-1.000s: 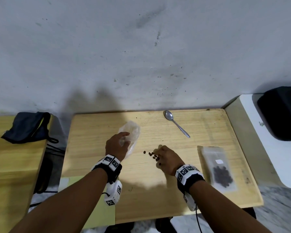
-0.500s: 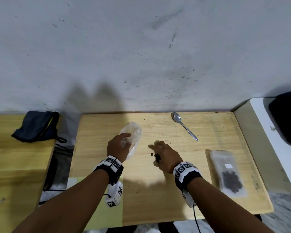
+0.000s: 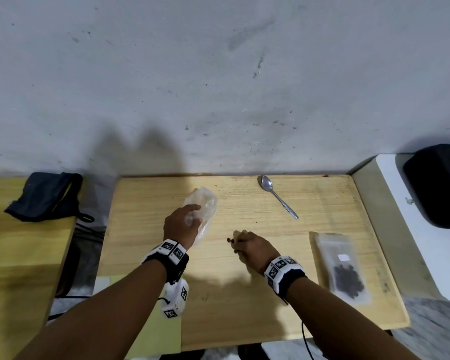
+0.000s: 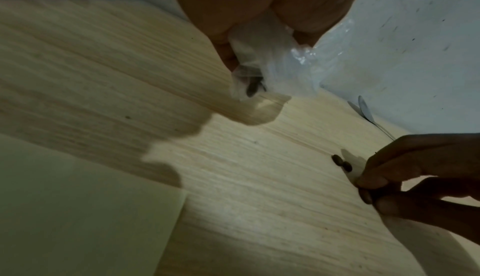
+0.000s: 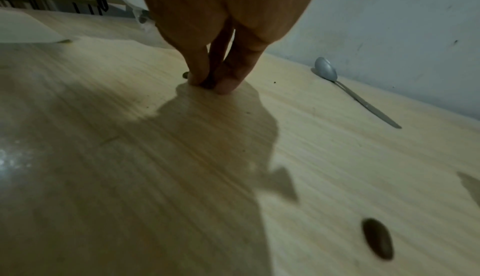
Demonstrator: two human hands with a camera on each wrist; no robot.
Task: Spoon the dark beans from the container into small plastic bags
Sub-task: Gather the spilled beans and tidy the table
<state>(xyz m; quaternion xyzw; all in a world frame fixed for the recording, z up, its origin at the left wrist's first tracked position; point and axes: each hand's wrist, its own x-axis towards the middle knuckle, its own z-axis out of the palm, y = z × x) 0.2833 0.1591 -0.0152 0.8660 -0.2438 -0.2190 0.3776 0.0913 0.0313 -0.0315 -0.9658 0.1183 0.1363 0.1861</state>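
We count 2 plastic bags: 1 crumpled bag (image 3: 204,206) w/ approx 1 bean inside, 1 flat bag (image 3: 341,266) w/ a dark bean heap, no. unclear. 1 spoon (image 3: 277,194). Loose beans (image 4: 341,162) on the table (image 3: 309,211): at least 2, maybe more. 2 hands.

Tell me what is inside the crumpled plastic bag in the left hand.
The left hand grips the crumpled plastic bag. The left wrist view shows at least one dark bean at its lower end. Fingers and folded plastic cover the rest, so any more beans cannot be seen.
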